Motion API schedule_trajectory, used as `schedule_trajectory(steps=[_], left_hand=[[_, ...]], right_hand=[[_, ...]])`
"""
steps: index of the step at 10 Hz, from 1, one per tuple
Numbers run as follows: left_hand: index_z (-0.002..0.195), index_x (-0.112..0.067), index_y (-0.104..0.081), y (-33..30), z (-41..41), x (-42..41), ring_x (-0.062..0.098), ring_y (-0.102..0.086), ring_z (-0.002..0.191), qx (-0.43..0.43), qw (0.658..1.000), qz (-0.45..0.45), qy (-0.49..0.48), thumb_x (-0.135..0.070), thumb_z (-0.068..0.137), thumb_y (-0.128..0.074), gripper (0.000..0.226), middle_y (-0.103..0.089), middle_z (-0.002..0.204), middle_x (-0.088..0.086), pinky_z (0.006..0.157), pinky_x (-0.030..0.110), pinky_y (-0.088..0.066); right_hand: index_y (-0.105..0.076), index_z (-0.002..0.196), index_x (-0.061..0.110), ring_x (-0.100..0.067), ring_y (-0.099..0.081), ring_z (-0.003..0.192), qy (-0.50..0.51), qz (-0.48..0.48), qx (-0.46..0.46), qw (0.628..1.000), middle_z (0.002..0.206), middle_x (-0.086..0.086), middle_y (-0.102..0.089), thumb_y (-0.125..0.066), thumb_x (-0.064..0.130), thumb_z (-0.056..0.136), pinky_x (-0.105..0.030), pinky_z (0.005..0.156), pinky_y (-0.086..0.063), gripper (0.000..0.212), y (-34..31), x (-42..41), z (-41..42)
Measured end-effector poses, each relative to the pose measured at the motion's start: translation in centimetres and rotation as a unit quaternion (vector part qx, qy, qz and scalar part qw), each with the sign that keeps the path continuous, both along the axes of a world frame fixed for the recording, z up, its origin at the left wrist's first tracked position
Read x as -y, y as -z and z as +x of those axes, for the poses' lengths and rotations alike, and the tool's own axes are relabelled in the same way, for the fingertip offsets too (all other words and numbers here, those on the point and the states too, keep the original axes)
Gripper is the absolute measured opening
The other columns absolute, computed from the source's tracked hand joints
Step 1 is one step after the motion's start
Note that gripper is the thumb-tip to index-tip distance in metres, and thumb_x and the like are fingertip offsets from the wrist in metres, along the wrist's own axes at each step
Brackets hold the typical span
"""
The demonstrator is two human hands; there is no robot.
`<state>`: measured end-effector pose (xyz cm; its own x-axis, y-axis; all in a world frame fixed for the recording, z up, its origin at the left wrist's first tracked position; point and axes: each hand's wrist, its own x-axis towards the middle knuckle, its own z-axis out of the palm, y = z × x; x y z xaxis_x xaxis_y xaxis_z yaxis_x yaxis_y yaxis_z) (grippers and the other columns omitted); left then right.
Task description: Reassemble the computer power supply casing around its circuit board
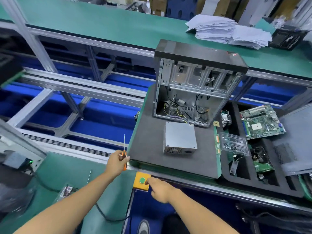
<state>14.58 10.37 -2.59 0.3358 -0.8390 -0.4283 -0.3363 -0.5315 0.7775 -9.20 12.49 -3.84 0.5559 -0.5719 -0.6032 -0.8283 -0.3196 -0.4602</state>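
The power supply lies closed on the dark mat at the centre of the frame, so the step in hand is judged to be pressing the green button on the yellow box at lower centre. It is best pressed squarely by the right hand, whose pointing finger lies at the button's edge with the others curled. One screwdriver, blade up, is gripped in the left hand; one computer case, one power supply and one button are counted.
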Motion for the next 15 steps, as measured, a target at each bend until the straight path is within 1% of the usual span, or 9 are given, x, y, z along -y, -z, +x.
schedule_trajectory(steps=[2,3,4,6,9,10,12,13,15], left_hand=[[0.114,0.003,-0.053,4.0,3.8,-6.1,0.04,-0.068,0.085,-0.014,0.985,0.112,-0.131,-0.01,0.094,-0.069,0.029,-0.07,0.095,0.028,0.074,0.045,-0.05],[0.11,0.003,-0.048,5.0,4.9,-7.5,0.045,-0.07,0.083,0.004,0.98,0.146,-0.137,-0.007,0.098,-0.062,0.022,-0.069,0.099,0.035,0.079,0.055,-0.056],[0.11,0.004,-0.046,5.3,5.5,-8.0,0.035,-0.064,0.072,0.017,0.978,0.163,-0.128,-0.006,0.099,-0.061,0.021,-0.068,0.096,0.034,0.077,0.055,-0.057],[0.118,0.006,-0.036,6.0,5.7,-8.5,0.033,-0.061,0.064,0.038,0.977,0.174,-0.116,0.001,0.093,-0.066,0.04,-0.065,0.101,0.035,0.065,0.049,-0.056],[0.115,0.0,-0.039,6.8,6.0,-9.7,0.039,-0.066,0.075,0.089,0.974,0.191,-0.077,-0.004,0.094,-0.067,0.036,-0.061,0.103,0.026,0.062,0.054,-0.061],[0.116,0.001,-0.043,6.6,6.2,-10.1,0.047,-0.067,0.093,0.109,0.973,0.196,-0.053,-0.007,0.094,-0.069,0.035,-0.061,0.107,0.026,0.064,0.053,-0.061],[0.118,0.001,-0.044,6.6,6.5,-10.4,0.042,-0.062,0.108,0.161,0.969,0.185,0.006,-0.009,0.094,-0.068,0.035,-0.063,0.116,0.027,0.09,0.046,-0.05],[0.105,-0.007,-0.04,6.0,6.8,-10.3,0.039,-0.061,0.105,0.18,0.965,0.19,0.035,-0.014,0.095,-0.066,0.029,-0.063,0.113,0.023,0.089,0.044,-0.049],[0.104,-0.009,-0.042,5.9,6.8,-9.2,0.036,-0.06,0.109,0.222,0.955,0.185,0.066,-0.022,0.096,-0.063,0.026,-0.058,0.119,0.017,0.093,0.044,-0.048]], right_hand=[[-0.034,0.144,0.008,-0.043,-0.046,0.124,-0.086,0.004,-0.057,0.995,0.15,-0.016,-0.036,-0.039,0.006,0.096,-0.05,0.103,-0.04,0.049,1.5,-1.0,2.5],[-0.037,0.139,0.006,-0.042,-0.05,0.116,-0.108,-0.028,-0.069,0.991,0.148,-0.012,-0.034,-0.043,0.007,0.096,-0.045,0.093,-0.041,0.043,2.0,-0.8,3.4],[-0.04,0.134,0.004,-0.04,-0.052,0.111,-0.123,-0.062,-0.088,0.987,0.141,-0.014,-0.04,-0.051,0.014,0.096,-0.044,0.092,-0.037,0.041,2.1,-0.8,4.2],[-0.038,0.139,0.005,-0.032,-0.043,0.128,-0.144,-0.099,-0.108,0.979,0.15,-0.013,-0.035,-0.059,0.022,0.094,-0.044,0.111,-0.027,0.052,2.4,-1.1,4.3],[-0.046,0.124,0.011,-0.025,-0.044,0.113,-0.128,-0.113,-0.119,0.978,0.127,-0.007,-0.047,-0.059,0.024,0.089,-0.047,0.115,-0.018,0.04,2.7,-0.9,4.4],[-0.046,0.115,0.013,-0.021,-0.037,0.094,-0.123,-0.101,-0.11,0.981,0.111,-0.004,-0.046,-0.057,0.021,0.089,-0.045,0.112,-0.023,0.029,2.5,-0.6,4.3],[-0.046,0.132,0.014,-0.03,-0.047,0.112,-0.113,-0.065,-0.082,0.988,0.125,-0.01,-0.056,-0.051,0.016,0.095,-0.04,0.107,-0.03,0.038,0.5,0.6,3.8],[-0.046,0.133,0.014,-0.033,-0.051,0.114,-0.117,-0.056,-0.09,0.987,0.131,-0.011,-0.054,-0.051,0.015,0.095,-0.041,0.103,-0.034,0.038,-0.1,0.8,3.8],[-0.044,0.137,0.016,-0.033,-0.052,0.116,-0.089,-0.032,-0.08,0.992,0.133,-0.011,-0.052,-0.051,0.015,0.095,-0.042,0.105,-0.035,0.043,0.3,1.3,3.5]])
